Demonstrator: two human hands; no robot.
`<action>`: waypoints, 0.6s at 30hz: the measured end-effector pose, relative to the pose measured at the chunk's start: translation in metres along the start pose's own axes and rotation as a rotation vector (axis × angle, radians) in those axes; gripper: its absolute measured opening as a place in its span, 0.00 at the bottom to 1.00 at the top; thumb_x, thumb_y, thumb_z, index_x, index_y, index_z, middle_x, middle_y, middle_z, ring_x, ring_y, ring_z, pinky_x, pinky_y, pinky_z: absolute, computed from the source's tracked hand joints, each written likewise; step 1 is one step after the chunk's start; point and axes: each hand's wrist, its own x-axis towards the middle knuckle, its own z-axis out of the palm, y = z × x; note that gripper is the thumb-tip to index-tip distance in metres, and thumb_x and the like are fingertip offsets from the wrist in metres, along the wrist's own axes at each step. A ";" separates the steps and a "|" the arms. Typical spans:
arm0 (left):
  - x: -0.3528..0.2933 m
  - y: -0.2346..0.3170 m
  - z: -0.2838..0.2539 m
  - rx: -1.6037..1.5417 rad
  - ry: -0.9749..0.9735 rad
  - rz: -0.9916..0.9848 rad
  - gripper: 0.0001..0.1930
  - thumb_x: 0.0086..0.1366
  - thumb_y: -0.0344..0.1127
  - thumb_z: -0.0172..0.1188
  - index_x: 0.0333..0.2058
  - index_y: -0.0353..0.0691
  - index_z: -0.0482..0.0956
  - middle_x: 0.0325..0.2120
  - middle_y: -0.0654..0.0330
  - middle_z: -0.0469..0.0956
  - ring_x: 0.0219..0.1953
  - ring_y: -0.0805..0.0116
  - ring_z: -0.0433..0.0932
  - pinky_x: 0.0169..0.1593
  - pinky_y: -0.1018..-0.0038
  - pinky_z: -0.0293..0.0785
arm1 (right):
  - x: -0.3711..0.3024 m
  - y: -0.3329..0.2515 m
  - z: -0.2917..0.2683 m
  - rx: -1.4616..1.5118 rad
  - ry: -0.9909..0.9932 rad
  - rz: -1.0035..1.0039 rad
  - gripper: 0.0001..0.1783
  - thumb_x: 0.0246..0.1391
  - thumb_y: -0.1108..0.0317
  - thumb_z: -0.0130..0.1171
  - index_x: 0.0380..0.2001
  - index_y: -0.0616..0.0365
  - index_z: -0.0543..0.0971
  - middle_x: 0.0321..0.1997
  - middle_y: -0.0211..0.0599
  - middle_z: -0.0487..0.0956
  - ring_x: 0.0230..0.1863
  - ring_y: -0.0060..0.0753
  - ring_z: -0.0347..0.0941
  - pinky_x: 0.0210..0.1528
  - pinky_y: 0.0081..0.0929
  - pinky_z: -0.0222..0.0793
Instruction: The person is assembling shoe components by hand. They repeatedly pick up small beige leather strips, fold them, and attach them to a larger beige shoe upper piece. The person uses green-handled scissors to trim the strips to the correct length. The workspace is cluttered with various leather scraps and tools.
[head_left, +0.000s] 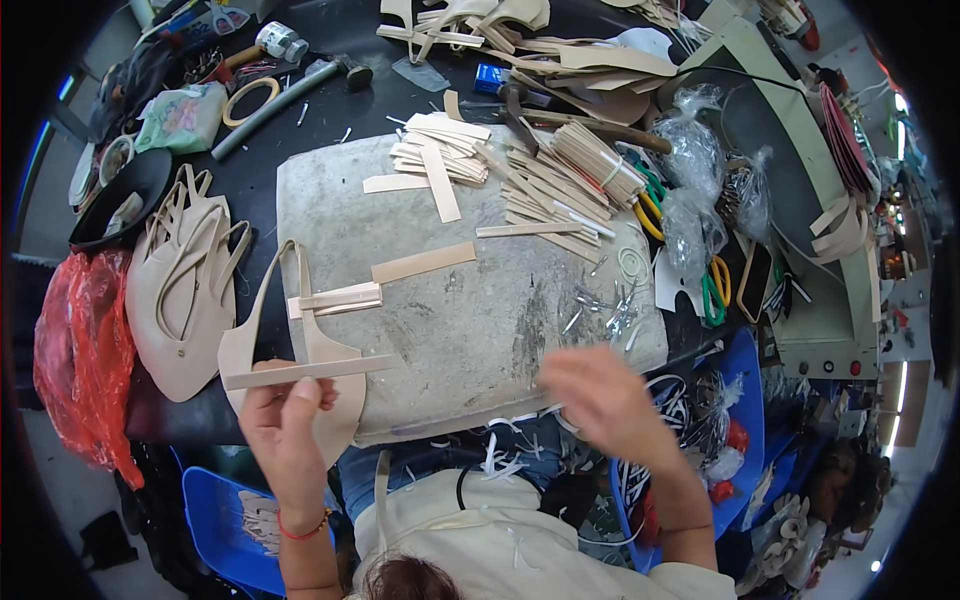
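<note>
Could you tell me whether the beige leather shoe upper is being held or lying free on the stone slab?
Held: left hand grips the beige leather shoe upper, a strip across it.

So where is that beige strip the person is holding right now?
In the head view, the beige strip lies low on the left, pinched by the left hand across a beige shoe upper at the grey work slab's near-left edge.

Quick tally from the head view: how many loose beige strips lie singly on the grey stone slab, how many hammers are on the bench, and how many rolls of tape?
Loose beige strips lying singly on the slab: 4
Hammers: 2
Rolls of tape: 1
Total: 7
</note>
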 end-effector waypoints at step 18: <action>-0.017 -0.013 0.032 -0.100 -0.352 -0.285 0.09 0.68 0.26 0.45 0.43 0.26 0.70 0.38 0.51 0.76 0.39 0.66 0.78 0.46 0.71 0.77 | 0.016 0.043 -0.002 -0.796 0.007 -0.299 0.18 0.42 0.72 0.55 0.39 0.69 0.75 0.39 0.46 0.76 0.37 0.39 0.72 0.41 0.33 0.68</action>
